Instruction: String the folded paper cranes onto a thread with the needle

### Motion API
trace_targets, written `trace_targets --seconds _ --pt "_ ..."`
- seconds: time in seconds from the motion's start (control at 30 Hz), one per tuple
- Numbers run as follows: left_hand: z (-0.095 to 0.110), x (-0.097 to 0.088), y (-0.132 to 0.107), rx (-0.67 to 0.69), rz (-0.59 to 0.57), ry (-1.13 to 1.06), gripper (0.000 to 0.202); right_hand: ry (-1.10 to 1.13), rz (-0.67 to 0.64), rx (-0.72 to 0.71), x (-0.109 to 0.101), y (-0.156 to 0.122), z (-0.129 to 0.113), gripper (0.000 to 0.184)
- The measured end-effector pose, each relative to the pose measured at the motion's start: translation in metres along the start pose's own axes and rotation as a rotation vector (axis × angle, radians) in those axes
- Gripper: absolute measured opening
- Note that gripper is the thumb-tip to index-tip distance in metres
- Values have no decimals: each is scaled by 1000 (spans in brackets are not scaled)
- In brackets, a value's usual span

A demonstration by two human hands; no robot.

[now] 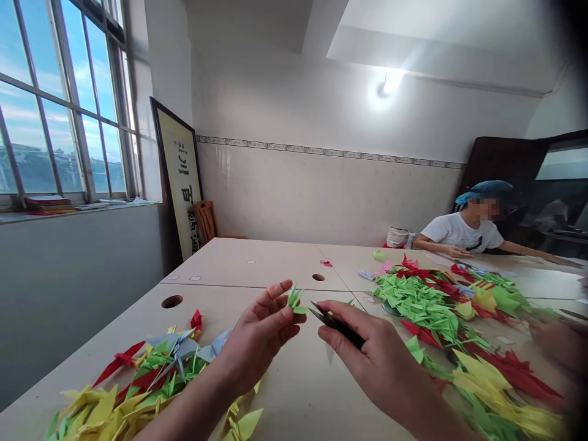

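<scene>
My left hand (260, 334) pinches a small green origami crane (294, 301) between thumb and fingers, above the middle of the table. Just to its right, my right hand (372, 349) grips a slim black pointed tool (337, 324), probably scissors, with its tip almost touching the crane. A heap of folded paper cranes in green, yellow, red and grey-blue (156, 380) lies under my left forearm. A larger, similar heap (441, 318) spreads beyond my right hand.
The pale table (257, 260) has round holes (171, 301) and runs toward the far wall. A seated person (468, 229) in a white shirt works at its far right. Another person's blurred hand (555, 343) intrudes at the right edge. A white roll (397, 237) stands near the far edge.
</scene>
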State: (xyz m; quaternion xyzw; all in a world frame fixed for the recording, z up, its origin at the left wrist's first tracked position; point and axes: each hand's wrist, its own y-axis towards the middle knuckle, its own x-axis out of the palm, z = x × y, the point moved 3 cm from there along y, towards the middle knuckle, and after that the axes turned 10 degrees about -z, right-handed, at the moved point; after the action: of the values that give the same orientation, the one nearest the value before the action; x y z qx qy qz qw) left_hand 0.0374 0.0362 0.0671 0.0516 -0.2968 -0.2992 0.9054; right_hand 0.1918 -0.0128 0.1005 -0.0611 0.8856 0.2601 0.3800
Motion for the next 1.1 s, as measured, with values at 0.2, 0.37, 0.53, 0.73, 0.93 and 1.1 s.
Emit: trace_targets --seconds 0.2,0.37,0.53,0.73,0.93,1.1 --pt "-4 4 1 -90 76 -348 11 110 -199 36 15 0 -4 21" --pt "-9 9 0 -117 36 -294 17 178 -166 -19 21 6 -1 20" --pt "-8 0 1 -123 127 -191 15 328 -97 61 13 11 19 33" --pt "-18 11 -2 -185 17 -113 27 633 21 41 24 21 29 27" --pt "-3 -24 8 -88 68 778 31 526 279 340 24 36 91 23" --pt "13 -81 18 -203 61 1567 37 479 419 485 20 37 155 29"
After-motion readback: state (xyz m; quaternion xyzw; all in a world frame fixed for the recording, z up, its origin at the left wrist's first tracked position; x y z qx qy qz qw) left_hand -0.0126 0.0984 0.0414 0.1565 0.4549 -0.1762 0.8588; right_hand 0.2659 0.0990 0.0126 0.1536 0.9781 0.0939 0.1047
